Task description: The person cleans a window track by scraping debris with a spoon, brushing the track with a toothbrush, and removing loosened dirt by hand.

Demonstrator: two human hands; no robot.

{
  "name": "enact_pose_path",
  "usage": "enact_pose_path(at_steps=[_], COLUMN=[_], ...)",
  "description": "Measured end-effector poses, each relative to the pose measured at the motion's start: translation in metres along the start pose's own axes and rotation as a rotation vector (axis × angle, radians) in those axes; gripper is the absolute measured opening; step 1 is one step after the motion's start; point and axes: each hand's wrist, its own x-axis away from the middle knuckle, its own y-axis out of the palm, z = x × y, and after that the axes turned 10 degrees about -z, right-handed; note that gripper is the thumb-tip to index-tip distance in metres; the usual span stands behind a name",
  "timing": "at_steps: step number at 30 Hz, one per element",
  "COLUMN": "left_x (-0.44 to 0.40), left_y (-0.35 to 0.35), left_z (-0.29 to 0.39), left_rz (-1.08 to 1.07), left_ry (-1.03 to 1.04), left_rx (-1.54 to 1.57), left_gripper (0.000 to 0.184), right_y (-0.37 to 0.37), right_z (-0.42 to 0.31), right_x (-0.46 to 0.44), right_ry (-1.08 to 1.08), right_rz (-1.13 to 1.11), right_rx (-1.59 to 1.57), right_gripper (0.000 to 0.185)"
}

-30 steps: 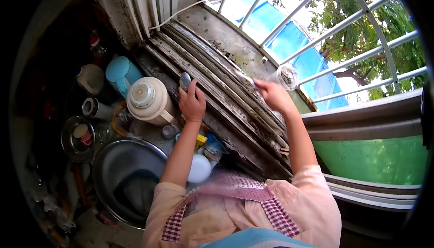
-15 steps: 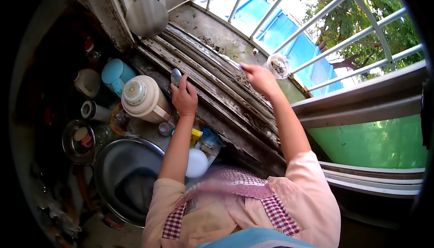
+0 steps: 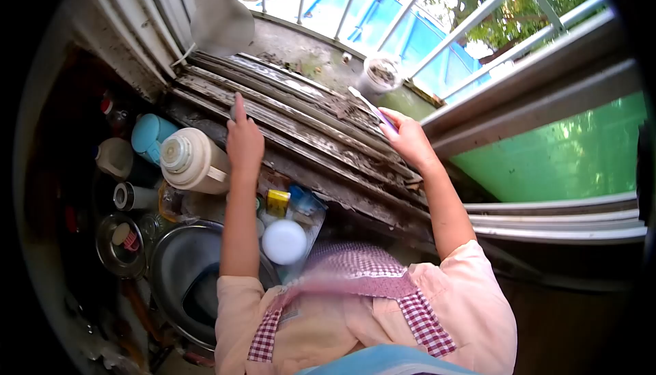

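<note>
A toothbrush (image 3: 374, 110) with a white head and purple handle is in my right hand (image 3: 408, 139), its head over the debris on the dirty window track (image 3: 307, 112). Against the left part of the track, my left hand (image 3: 244, 139) points its index finger forward; the other fingers are curled around a spoon, which is mostly hidden by them. A clear plastic cup (image 3: 380, 74) holding dark debris stands on the outer sill (image 3: 287, 42), beyond the toothbrush.
Left of my arm are a cream thermos (image 3: 195, 161), a blue jug (image 3: 152, 136) and a metal basin (image 3: 184, 266). A white round lid (image 3: 283, 242) and yellow box (image 3: 277, 203) lie nearer. White bars (image 3: 355, 3) run beyond the sill; a green panel (image 3: 567, 156) is right.
The view has turned toward the right. My left hand has moved along the track with its index finger extended, and the spoon is now mostly covered. The toothbrush shows more fully in my right hand.
</note>
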Motion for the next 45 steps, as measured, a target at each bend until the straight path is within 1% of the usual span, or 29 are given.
enact_pose_path(at_steps=[1,3,5,6,7,8,9,11,13,15,17,18,19,21,22,23,25,27,30,31,34,35,37,38,39,41,43,44,45], left_x=[-0.004,-0.015,-0.025,-0.034,-0.045,-0.054,-0.06,-0.065,-0.056,-0.05,-0.041,-0.028,-0.016,0.029,0.055,0.079,0.119,0.148,0.154,0.152,0.136,0.129,0.108,0.098,0.096,0.093,0.095,0.098,0.1], left_y=[-0.012,-0.016,-0.016,-0.015,-0.008,-0.004,0.0,0.009,0.005,0.007,0.013,0.014,0.021,0.037,0.043,0.051,0.06,0.075,0.104,0.106,0.098,0.093,0.092,0.095,0.092,0.089,0.082,0.08,0.077], left_z=[0.009,0.012,0.02,0.024,0.018,0.012,0.009,0.0,0.018,0.027,0.044,0.071,0.092,0.146,0.169,0.186,0.211,0.221,0.216,0.215,0.204,0.2,0.184,0.172,0.169,0.166,0.164,0.165,0.165], left_rz=[-0.147,-0.103,-0.093,-0.072,-0.026,-0.056,-0.085,-0.179,-0.128,-0.009,0.101,0.048,0.015,-0.27,-0.442,-0.527,-0.589,-0.553,-0.478,-0.431,-0.285,-0.304,-0.415,-0.473,-0.552,-0.705,-0.782,-0.811,-0.841], left_ry=[-0.087,0.022,0.046,0.059,0.166,0.235,0.302,0.242,0.203,0.264,0.281,0.299,0.448,0.584,0.575,0.603,0.711,0.673,0.732,0.694,0.615,0.538,0.385,0.365,0.278,0.101,0.107,0.11,0.117], left_rx=[-0.072,-0.027,-0.111,-0.148,-0.181,-0.217,-0.251,-0.385,-0.422,-0.545,-0.618,-0.537,-0.421,0.0,0.074,0.161,0.093,0.033,0.097,0.132,0.257,0.279,0.478,0.538,0.688,0.992,0.988,0.991,0.995], left_gripper=[0.061,0.059,0.056,0.055,0.048,0.046,0.044,0.043,0.042,0.038,0.036,0.03,0.025,0.015,0.014,0.014,0.016,0.017,0.014,0.014,0.01,0.01,0.012,0.011,0.009,0.007,0.008,0.008,0.009], right_y=[-0.001,0.005,0.004,0.008,0.014,0.025,0.026,0.033,0.035,0.037,0.037,0.038,0.039,0.044,0.044,0.045,0.048,0.057,0.053,0.051,0.045,0.041,0.037,0.036,0.034,0.039,0.029,0.025,0.021], right_z=[-0.005,0.001,-0.001,0.007,0.017,0.03,0.026,0.022,0.025,0.034,0.047,0.053,0.06,0.068,0.07,0.073,0.08,0.084,0.078,0.076,0.075,0.075,0.081,0.083,0.082,0.09,0.085,0.084,0.078], right_x=[0.013,0.038,0.065,0.075,0.083,0.091,0.102,0.125,0.15,0.174,0.196,0.205,0.213,0.228,0.235,0.241,0.251,0.251,0.247,0.244,0.229,0.222,0.204,0.196,0.189,0.171,0.163,0.16,0.155], right_ry=[0.068,0.073,0.182,0.126,0.077,-0.092,-0.138,-0.206,-0.202,-0.215,-0.131,-0.116,-0.102,-0.064,-0.04,-0.016,0.023,0.048,0.111,0.13,0.084,0.059,0.023,0.029,0.035,0.135,0.157,0.079,-0.022], right_rz=[0.0,0.125,0.106,0.094,0.08,0.136,0.127,0.133,0.123,0.121,0.076,0.095,0.11,0.193,0.264,0.334,0.371,0.465,0.391,0.359,0.414,0.425,0.429,0.386,0.345,0.405,0.439,0.476,0.48], right_rx=[-0.007,-0.085,-0.046,-0.033,-0.02,0.051,0.132,0.085,0.03,-0.036,-0.032,-0.058,-0.084,-0.161,-0.208,-0.254,-0.251,-0.235,-0.148,-0.113,0.046,0.095,0.239,0.33,0.421,0.531,0.633,0.593,0.392], right_gripper=[0.036,0.035,0.029,0.028,0.027,0.026,0.025,0.024,0.023,0.023,0.024,0.025,0.027,0.031,0.033,0.036,0.045,0.047,0.049,0.049,0.045,0.044,0.04,0.038,0.036,0.026,0.024,0.026,0.028])
